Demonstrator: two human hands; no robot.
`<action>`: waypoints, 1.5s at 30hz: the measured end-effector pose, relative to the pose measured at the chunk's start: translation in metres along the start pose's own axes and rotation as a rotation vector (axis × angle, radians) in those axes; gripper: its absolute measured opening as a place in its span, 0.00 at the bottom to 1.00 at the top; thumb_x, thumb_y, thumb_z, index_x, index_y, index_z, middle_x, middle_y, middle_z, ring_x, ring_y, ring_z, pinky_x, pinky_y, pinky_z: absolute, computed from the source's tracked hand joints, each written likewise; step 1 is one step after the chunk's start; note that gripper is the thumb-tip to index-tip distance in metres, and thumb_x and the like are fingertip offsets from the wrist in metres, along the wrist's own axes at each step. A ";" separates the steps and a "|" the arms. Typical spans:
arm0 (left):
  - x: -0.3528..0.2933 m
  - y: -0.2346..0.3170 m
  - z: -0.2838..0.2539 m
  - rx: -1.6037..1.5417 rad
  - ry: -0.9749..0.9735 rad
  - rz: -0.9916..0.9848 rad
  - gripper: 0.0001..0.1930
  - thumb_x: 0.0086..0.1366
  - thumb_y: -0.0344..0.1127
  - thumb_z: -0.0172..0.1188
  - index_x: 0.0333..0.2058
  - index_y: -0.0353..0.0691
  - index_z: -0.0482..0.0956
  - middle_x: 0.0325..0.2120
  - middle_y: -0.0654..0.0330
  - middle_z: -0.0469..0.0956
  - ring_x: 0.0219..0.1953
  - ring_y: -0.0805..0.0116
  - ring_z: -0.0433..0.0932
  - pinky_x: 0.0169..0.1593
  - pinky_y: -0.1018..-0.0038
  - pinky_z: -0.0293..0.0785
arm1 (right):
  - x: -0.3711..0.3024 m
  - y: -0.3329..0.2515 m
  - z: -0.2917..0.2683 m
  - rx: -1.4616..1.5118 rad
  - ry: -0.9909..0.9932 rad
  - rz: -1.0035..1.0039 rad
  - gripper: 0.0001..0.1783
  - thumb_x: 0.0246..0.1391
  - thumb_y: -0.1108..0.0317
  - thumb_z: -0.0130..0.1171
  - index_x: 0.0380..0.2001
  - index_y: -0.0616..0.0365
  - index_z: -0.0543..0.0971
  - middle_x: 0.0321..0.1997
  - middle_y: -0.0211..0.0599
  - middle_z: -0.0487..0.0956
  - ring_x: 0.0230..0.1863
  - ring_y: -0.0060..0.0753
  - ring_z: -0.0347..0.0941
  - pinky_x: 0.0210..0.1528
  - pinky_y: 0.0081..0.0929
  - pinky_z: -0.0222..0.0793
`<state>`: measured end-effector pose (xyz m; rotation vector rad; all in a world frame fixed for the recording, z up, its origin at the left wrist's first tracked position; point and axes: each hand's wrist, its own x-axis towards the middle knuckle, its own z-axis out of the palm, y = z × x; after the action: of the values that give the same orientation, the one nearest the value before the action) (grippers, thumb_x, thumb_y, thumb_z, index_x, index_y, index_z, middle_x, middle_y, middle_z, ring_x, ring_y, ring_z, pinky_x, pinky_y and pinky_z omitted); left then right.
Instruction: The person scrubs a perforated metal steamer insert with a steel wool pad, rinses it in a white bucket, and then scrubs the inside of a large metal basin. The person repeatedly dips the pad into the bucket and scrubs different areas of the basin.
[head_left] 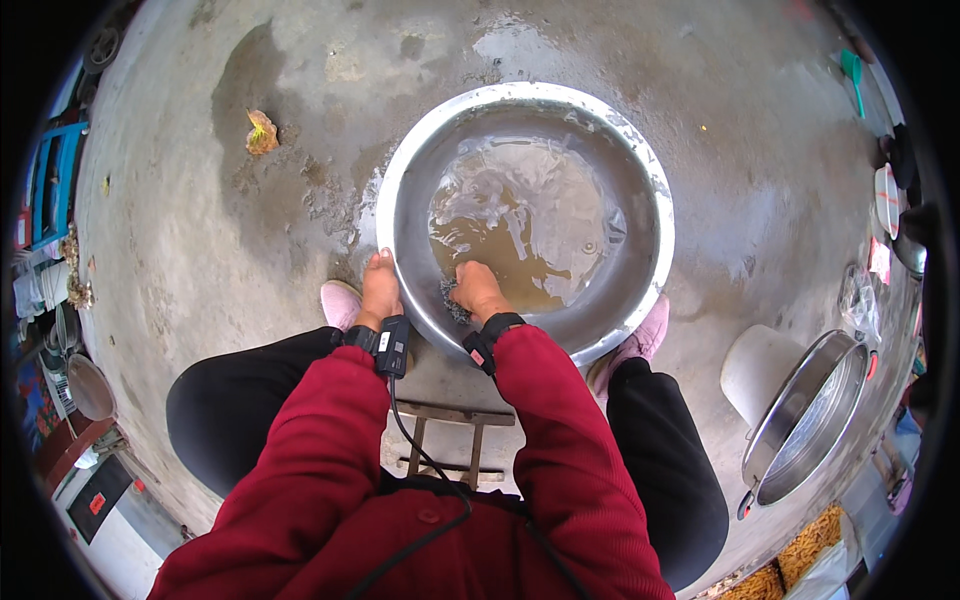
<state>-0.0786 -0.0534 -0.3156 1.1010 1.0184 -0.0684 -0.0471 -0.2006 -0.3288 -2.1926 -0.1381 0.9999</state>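
Note:
A large round metal basin (657, 210) stands on the concrete between my feet, with murky brown water (540, 270) in its bottom. My left hand (380, 290) grips the basin's rim at the near left, fingertips at the edge. Inside, my right hand (478, 290) is closed on a grey steel wool scrubber (453, 303), pressed to the near-left inner wall just by the water. Part of the scrubber is hidden under the fingers.
A wooden stool (455, 413) is below me. To the right, a metal sieve (765, 455) leans against a white bucket (757, 370). A dry leaf (262, 133) lies on the wet floor (300, 60) at the far left. A blue frame (60, 185) stands at the left edge.

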 end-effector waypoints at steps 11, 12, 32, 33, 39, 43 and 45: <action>0.004 -0.001 -0.005 0.100 -0.014 -0.034 0.15 0.72 0.39 0.39 0.46 0.36 0.71 0.38 0.56 0.76 0.39 0.65 0.76 0.47 0.69 0.72 | 0.020 -0.013 0.008 0.208 0.107 -0.140 0.12 0.38 0.77 0.66 0.25 0.67 0.73 0.19 0.48 0.75 0.16 0.41 0.74 0.17 0.36 0.71; 0.005 -0.002 -0.004 0.056 -0.024 -0.043 0.16 0.72 0.39 0.39 0.46 0.36 0.71 0.38 0.56 0.76 0.39 0.65 0.76 0.47 0.69 0.72 | 0.021 -0.012 0.009 0.155 -0.002 -0.011 0.12 0.38 0.76 0.67 0.25 0.68 0.73 0.19 0.49 0.75 0.17 0.41 0.74 0.18 0.36 0.71; 0.013 -0.011 -0.011 0.115 -0.004 -0.010 0.14 0.72 0.38 0.39 0.43 0.37 0.72 0.36 0.57 0.76 0.37 0.67 0.75 0.45 0.69 0.71 | 0.031 -0.016 0.004 0.097 0.179 -0.090 0.12 0.37 0.75 0.66 0.28 0.65 0.75 0.25 0.48 0.77 0.30 0.46 0.76 0.32 0.36 0.72; 0.013 -0.010 -0.010 0.118 -0.021 0.004 0.14 0.72 0.38 0.40 0.44 0.37 0.72 0.37 0.57 0.76 0.37 0.67 0.75 0.45 0.69 0.71 | 0.033 -0.015 0.006 -0.011 0.313 -0.183 0.12 0.39 0.76 0.66 0.26 0.65 0.73 0.22 0.46 0.75 0.23 0.42 0.75 0.23 0.35 0.71; 0.011 -0.010 -0.011 0.103 -0.027 -0.012 0.15 0.71 0.38 0.40 0.43 0.36 0.73 0.37 0.57 0.77 0.38 0.67 0.76 0.45 0.69 0.72 | 0.033 -0.014 0.011 0.263 -0.047 -0.010 0.11 0.40 0.73 0.61 0.31 0.62 0.78 0.33 0.55 0.78 0.40 0.53 0.76 0.44 0.42 0.71; 0.010 -0.009 -0.008 0.130 0.003 0.023 0.15 0.72 0.39 0.40 0.43 0.35 0.73 0.37 0.57 0.77 0.38 0.66 0.76 0.46 0.69 0.72 | 0.033 -0.015 0.007 0.020 0.112 -0.052 0.13 0.40 0.72 0.62 0.33 0.62 0.77 0.33 0.55 0.79 0.41 0.53 0.76 0.45 0.43 0.71; 0.009 -0.008 -0.008 0.088 -0.016 0.001 0.15 0.72 0.38 0.40 0.43 0.35 0.73 0.37 0.57 0.77 0.39 0.66 0.76 0.46 0.69 0.71 | 0.032 -0.015 0.004 0.004 0.132 -0.024 0.16 0.38 0.72 0.64 0.34 0.63 0.76 0.33 0.54 0.78 0.38 0.53 0.76 0.43 0.41 0.71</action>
<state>-0.0821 -0.0476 -0.3281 1.1794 1.0086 -0.1227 -0.0244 -0.1758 -0.3409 -2.2400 -0.1008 0.8389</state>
